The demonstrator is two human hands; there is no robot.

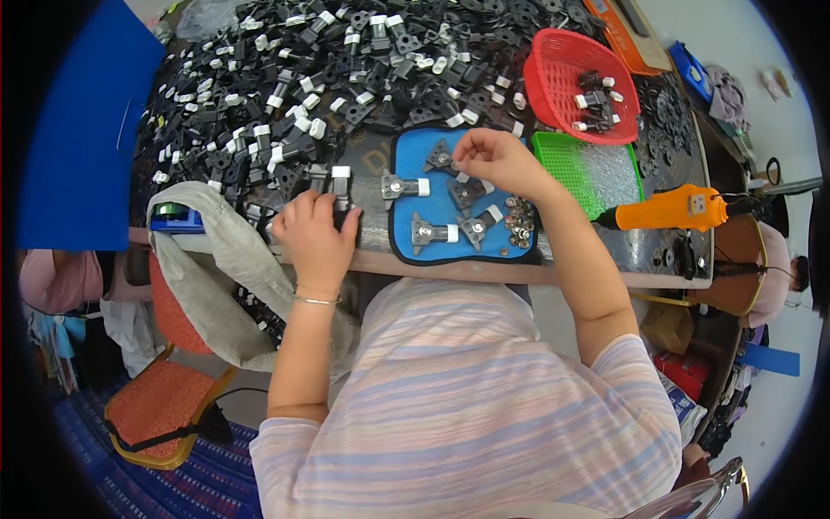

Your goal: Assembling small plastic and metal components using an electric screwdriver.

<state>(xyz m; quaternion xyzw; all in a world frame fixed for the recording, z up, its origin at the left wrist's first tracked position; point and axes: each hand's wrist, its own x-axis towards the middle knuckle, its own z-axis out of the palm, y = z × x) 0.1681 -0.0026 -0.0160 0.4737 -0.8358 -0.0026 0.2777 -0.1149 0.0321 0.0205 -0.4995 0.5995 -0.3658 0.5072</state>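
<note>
My right hand (500, 163) is over a blue mat (411, 147), thumb and forefinger pinched together at a black triangular part (441, 158). Anything held between those fingertips is too small to make out. Several similar parts lie on the mat, one a black part with a white end (419, 187), each bearing a round metal piece. Beside them on the mat is a cluster of small metal pieces (519, 223). At the table's front edge, my left hand (316, 238) has its fingers curled around the near end of a black part with a white end (341, 183).
A large heap of black and white parts (346, 69) covers the back and left. To the right stand a red basket (538, 86), a green tray (549, 160) of small shiny pieces and an orange electric screwdriver (674, 209). Grey cloth (220, 285) hangs over the front left edge.
</note>
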